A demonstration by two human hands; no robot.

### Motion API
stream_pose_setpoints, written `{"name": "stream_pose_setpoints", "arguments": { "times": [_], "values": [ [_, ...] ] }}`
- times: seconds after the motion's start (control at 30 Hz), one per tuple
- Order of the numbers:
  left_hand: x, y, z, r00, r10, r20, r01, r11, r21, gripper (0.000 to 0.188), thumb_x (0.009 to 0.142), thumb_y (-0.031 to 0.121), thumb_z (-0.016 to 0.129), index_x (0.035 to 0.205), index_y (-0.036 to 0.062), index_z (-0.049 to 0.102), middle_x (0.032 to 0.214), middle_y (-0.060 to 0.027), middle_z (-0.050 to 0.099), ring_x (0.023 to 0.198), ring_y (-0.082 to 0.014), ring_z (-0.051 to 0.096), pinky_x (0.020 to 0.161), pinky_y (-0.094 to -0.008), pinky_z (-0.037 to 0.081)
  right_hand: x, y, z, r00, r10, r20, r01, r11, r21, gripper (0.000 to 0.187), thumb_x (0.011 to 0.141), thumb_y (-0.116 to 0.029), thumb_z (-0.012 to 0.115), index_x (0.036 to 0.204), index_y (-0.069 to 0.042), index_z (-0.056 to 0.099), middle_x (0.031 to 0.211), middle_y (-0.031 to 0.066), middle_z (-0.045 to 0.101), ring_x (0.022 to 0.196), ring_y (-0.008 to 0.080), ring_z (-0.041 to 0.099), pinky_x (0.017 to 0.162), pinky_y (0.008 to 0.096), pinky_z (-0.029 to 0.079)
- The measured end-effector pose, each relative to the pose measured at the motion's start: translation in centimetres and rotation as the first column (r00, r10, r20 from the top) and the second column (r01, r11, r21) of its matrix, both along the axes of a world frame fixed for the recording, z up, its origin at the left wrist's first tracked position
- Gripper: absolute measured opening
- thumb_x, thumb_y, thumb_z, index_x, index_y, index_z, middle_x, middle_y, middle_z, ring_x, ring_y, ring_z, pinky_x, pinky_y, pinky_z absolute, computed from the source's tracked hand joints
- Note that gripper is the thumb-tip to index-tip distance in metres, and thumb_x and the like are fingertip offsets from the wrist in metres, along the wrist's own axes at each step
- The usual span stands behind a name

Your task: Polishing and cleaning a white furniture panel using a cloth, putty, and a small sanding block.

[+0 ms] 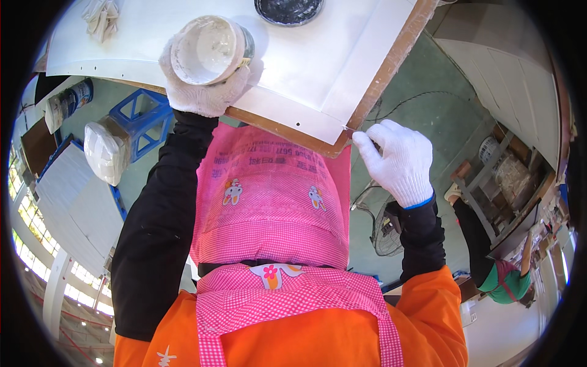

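My left hand [205,98], in a white knit glove, is wrapped round a round tub [243,46] with whitish paste smeared over its inside and rim. It holds the tub tilted above the near edge of a large white panel [306,67] with brown edges. At the panel's near right corner, my right hand [394,160], also in a white glove, has its thumb and fingers closed in a pinch. A thin pale tip shows beside the fingertips at the corner; what it belongs to is too small to make out.
On the panel lie a dark round dish [288,8] and a crumpled pale cloth [101,19]. A blue stool [147,125] with a wrapped white bundle [105,151] is at left. A caged fan [386,227] stands on the floor at right. Another person [504,281] is farther right.
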State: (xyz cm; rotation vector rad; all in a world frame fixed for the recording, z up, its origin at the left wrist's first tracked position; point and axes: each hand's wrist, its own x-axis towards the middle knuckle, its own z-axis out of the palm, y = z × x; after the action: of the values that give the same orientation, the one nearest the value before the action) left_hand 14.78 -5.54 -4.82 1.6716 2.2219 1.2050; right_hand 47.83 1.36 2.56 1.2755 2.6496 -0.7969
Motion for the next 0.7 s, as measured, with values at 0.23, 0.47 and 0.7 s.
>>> {"name": "stream_pose_setpoints", "arguments": {
  "times": [0.23, 0.47, 0.7],
  "values": [
    [0.9, 0.5, 0.9, 0.987, -0.111, 0.113, 0.101, 0.990, 0.095, 0.101, 0.064, 0.021, 0.091, 0.143, -0.0014, 0.033, 0.136, -0.0177, 0.056, 0.123, -0.0276, 0.060, 0.105, -0.0405, 0.049, 0.8, -0.8, 0.3, 0.990, -0.092, -0.102, 0.091, 0.996, -0.017, 0.029, 0.087, -0.032, 0.073, 0.068, -0.012, 0.066, 0.065, 0.0059, 0.059, 0.057, 0.0272, 0.062, 0.052, 0.0388, 0.046],
    [1.0, 0.6, 1.4, 0.998, -0.008, -0.056, 0.005, 0.999, -0.047, 0.102, 0.062, 0.022, 0.092, 0.143, 0.0009, 0.034, 0.137, -0.0166, 0.056, 0.124, -0.0285, 0.060, 0.106, -0.0410, 0.048, 0.0, -0.7, -0.3, 0.993, -0.043, -0.111, 0.046, 0.998, 0.030, 0.025, 0.085, -0.028, 0.076, 0.070, -0.011, 0.066, 0.065, 0.0060, 0.055, 0.056, 0.0267, 0.059, 0.053, 0.0376, 0.044],
    [0.2, 0.2, 0.6, 0.998, -0.013, -0.061, 0.008, 0.997, -0.076, 0.104, 0.060, 0.022, 0.093, 0.144, 0.0024, 0.034, 0.138, -0.0161, 0.055, 0.127, -0.0283, 0.058, 0.109, -0.0415, 0.046, 0.9, -0.7, 0.2, 0.996, -0.005, -0.086, 0.014, 0.994, 0.107, 0.027, 0.087, -0.032, 0.074, 0.068, -0.014, 0.066, 0.064, 0.0051, 0.057, 0.055, 0.0254, 0.061, 0.050, 0.0375, 0.046]
  ]
}}
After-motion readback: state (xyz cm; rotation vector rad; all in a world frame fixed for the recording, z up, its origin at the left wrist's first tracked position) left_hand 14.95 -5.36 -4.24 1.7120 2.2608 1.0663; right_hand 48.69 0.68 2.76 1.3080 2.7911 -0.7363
